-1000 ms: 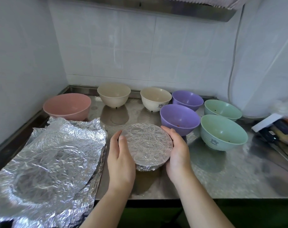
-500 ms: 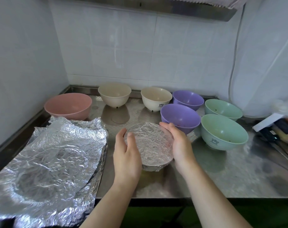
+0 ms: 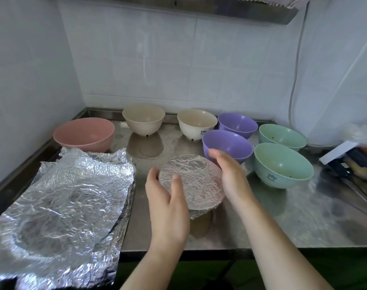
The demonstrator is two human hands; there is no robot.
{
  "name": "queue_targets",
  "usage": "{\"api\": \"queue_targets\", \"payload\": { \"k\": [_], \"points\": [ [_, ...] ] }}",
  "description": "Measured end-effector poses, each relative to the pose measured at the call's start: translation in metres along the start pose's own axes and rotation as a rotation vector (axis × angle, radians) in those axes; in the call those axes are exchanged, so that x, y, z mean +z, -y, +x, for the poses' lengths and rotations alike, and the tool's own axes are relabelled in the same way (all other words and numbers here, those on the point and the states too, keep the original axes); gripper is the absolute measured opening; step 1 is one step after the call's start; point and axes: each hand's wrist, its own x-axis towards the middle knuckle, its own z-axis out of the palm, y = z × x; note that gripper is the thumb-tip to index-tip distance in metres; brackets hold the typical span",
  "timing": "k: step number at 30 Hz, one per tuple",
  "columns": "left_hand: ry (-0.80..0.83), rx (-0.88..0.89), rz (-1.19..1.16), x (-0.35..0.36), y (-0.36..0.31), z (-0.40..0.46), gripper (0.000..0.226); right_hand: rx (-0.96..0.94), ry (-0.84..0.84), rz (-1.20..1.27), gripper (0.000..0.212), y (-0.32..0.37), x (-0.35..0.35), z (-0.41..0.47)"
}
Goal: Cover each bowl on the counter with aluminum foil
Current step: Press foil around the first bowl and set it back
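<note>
head view: hands [image 3: 199, 189] cupping foil-covered bowl [image 3: 196, 184] on counter [image 3: 293, 216].

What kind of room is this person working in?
Most likely a kitchen: a steel counter set against a tiled wall, a row of bowls on it, and what looks like a range hood overhead.

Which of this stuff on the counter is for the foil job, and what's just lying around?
Job: foil-covered bowl, foil sheets, pink bowl, cream bowls, purple bowls, green bowls.
Lying about: clutter at right edge, hanging cable.
</note>
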Motion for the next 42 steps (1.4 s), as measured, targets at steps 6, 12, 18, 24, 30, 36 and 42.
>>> {"api": "queue_targets", "payload": {
  "k": [6, 12, 18, 24, 30, 36, 42],
  "points": [
    [0.041, 0.008, 0.057, 0.000, 0.004, 0.014, 0.053, 0.137, 0.032, 0.159, 0.059, -0.020, 0.006, -0.009],
    [-0.065, 0.028, 0.056, -0.019, -0.001, 0.036, 0.029, 0.064, -0.149, -0.271, 0.047, 0.000, 0.004, -0.036],
    [-0.014, 0.041, 0.101, -0.008, 0.001, 0.018, 0.055, -0.069, -0.120, -0.236, 0.044, 0.013, 0.008, -0.017],
    [-0.013, -0.026, 0.015, -0.003, 0.003, 0.021, 0.047, 0.097, 0.058, 0.152, 0.055, -0.018, 0.015, -0.005],
    [-0.062, -0.124, -0.136, 0.001, 0.001, 0.025, 0.040, 0.166, -0.206, 0.460, 0.033, -0.007, 0.034, -0.025],
    [-0.091, -0.160, -0.237, 0.000, -0.004, 0.020, 0.038, 0.232, -0.265, 0.758, 0.042, -0.006, 0.035, -0.033],
    [-0.121, -0.128, -0.216, 0.010, -0.004, 0.005, 0.042, 0.238, -0.273, 0.920, 0.052, -0.007, 0.047, -0.043]
  ]
}}
